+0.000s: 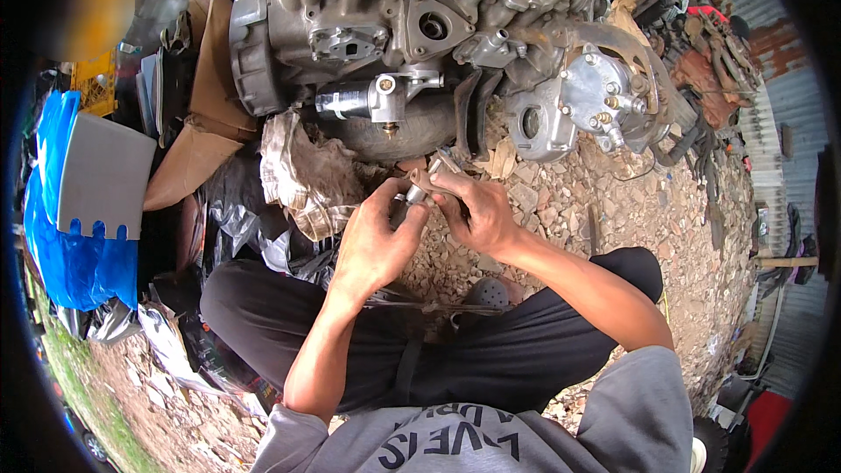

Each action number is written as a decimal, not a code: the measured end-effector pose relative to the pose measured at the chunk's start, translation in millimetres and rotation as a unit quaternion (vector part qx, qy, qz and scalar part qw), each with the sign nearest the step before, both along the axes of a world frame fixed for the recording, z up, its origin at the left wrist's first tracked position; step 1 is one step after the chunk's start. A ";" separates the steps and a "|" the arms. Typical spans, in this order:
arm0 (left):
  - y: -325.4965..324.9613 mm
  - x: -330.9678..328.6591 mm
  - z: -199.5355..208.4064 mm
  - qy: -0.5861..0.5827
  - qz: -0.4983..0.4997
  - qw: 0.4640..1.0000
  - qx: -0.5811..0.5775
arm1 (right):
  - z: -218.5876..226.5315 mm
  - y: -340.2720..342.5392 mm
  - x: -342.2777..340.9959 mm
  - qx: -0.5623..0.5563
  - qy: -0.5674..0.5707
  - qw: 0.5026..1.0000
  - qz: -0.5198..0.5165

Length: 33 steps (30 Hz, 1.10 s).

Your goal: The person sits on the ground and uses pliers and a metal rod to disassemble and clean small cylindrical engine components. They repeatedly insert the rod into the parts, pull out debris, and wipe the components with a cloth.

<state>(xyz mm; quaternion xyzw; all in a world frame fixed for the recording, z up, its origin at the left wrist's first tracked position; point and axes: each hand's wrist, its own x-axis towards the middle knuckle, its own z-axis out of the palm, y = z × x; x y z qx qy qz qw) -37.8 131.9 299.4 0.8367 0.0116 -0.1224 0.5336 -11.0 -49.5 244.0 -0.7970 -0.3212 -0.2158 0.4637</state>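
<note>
Head view showed a small metal part (416, 194), silvery at one end and brownish at the other, between the person's hands, above the stony ground (561, 210) and in front of the engine (350, 13). The left hand (377, 241) had its grip closed about the silvery end; the right hand (484, 212) pinched the brownish end with thumb and fingers, probably so that each steadied the part against the other. Whether it was one piece or two joined could not be told. Just beyond lay a black-and-silver cylindrical unit (361, 100), near the engine's lower side, with a pale crumpled cloth (302, 180) to its left, perhaps within reach for wiping. A round silver housing (596, 88) stood at the right, and an open cardboard box (203, 83) at the left.
</note>
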 end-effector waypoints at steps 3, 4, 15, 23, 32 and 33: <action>-1.4 0.2 0.5 -0.013 0.006 1.000 0.012 | 5.5 4.5 -8.4 -0.030 0.061 0.997 -0.023; -2.1 -0.8 -0.2 -0.014 0.012 1.000 0.018 | 16.9 11.7 -8.0 -0.043 0.097 0.994 -0.027; 1.5 4.3 9.2 0.070 0.006 0.995 -0.071 | -12.5 -7.1 3.6 -0.083 -0.045 0.995 -0.009; -4.6 3.3 18.6 0.006 0.006 0.999 -0.044 | -10.5 -6.8 11.1 -0.046 -0.012 0.998 0.035; -3.6 2.5 10.1 -0.003 0.006 1.000 -0.010 | -18.1 -10.3 17.4 -0.044 -0.042 0.998 0.029; -3.2 3.5 12.0 0.004 0.002 1.000 -0.009 | -18.8 -9.5 18.2 -0.049 -0.033 0.998 0.029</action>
